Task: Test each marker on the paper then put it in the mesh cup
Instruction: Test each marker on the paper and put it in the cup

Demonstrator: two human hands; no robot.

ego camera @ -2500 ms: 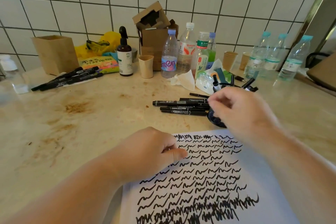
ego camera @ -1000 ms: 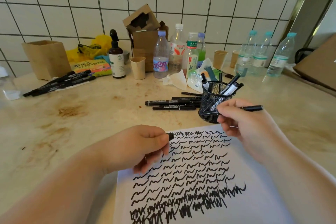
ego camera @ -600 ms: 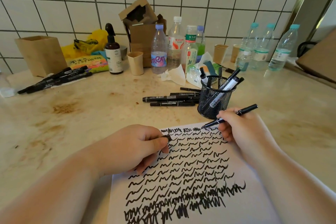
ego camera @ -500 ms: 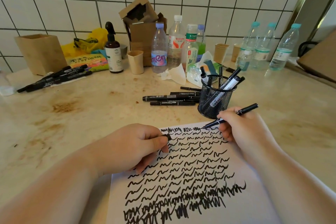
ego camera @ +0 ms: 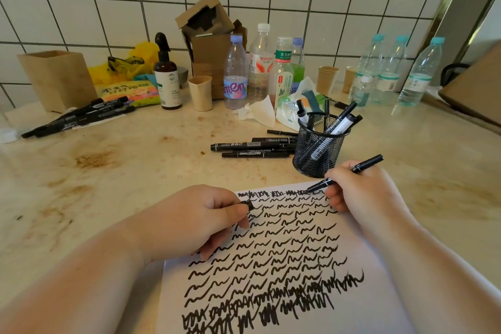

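Head view. The right hand (ego camera: 360, 192) grips a marker (ego camera: 347, 173), tip touching the top edge of the paper (ego camera: 379, 266) at lower centre. The left hand (ego camera: 195, 222) pinches a cap (ego camera: 249, 204) over the paper. The mesh cup (ego camera: 317, 152), right of centre on the tabletop (ego camera: 135, 171), holds markers.

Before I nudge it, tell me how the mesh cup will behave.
The mesh cup probably slides easily, since open wire looks light. The markers lean right above its rim, so it may tip that way. It should not roll while upright.
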